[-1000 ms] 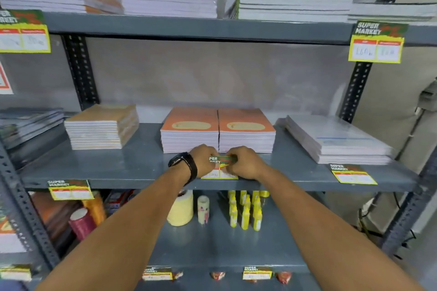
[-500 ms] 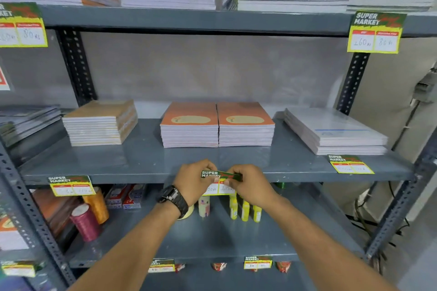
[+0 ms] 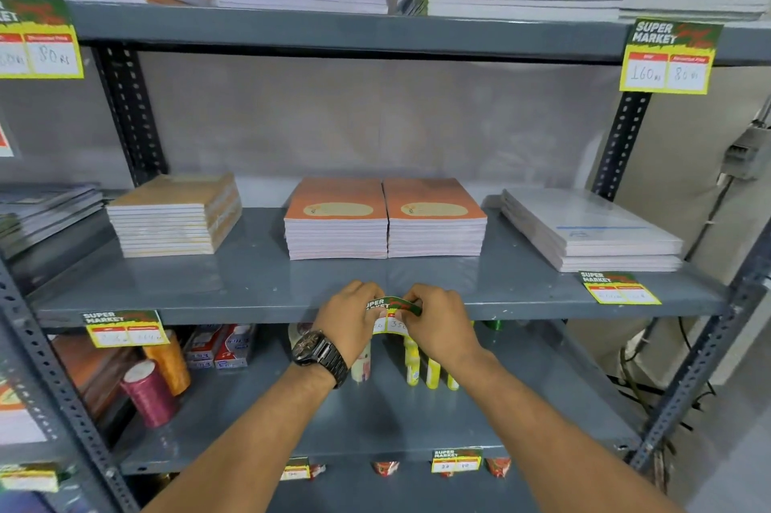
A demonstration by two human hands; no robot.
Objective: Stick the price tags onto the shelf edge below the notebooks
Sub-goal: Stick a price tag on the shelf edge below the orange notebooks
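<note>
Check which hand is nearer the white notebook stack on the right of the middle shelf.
Right. The right hand pinches the price tag's right end, closer to the white notebook stack; the left hand holds the tag's left end, farther away.

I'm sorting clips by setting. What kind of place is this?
Likely a stationery shop: grey metal shelving, stacked notebooks, and "Super Market" price tags on shelf edges.

The left hand (image 3: 349,318) and right hand (image 3: 443,322) cover both ends of the price tag (image 3: 394,314); its left price is hidden, and the far-left tag (image 3: 35,39) is cropped.
</note>
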